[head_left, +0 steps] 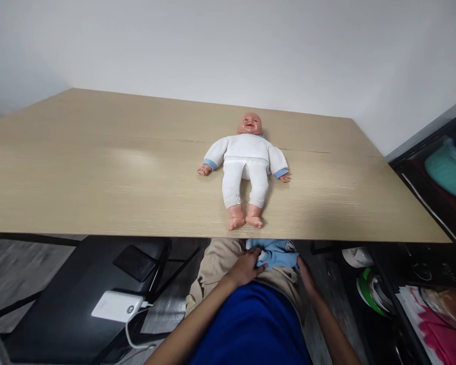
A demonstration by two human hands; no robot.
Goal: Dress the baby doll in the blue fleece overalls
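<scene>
A baby doll (pixel 246 167) in white clothes with blue cuffs lies on its back on the light wooden table (pixel 99 177), feet toward me near the front edge. Below the table edge, on my lap, lies a bundle of light blue cloth (pixel 275 252). My left hand (pixel 246 266) rests on the bundle with fingers curled into it. My right hand (pixel 306 276) touches its right side, its fingers mostly hidden by the cloth.
A black seat (pixel 61 304) at lower left carries a dark phone (pixel 134 262) and a white power bank (pixel 116 305) with a cable. Dark shelves (pixel 433 213) on the right hold folded fabrics and bright items. A white wall stands behind the table.
</scene>
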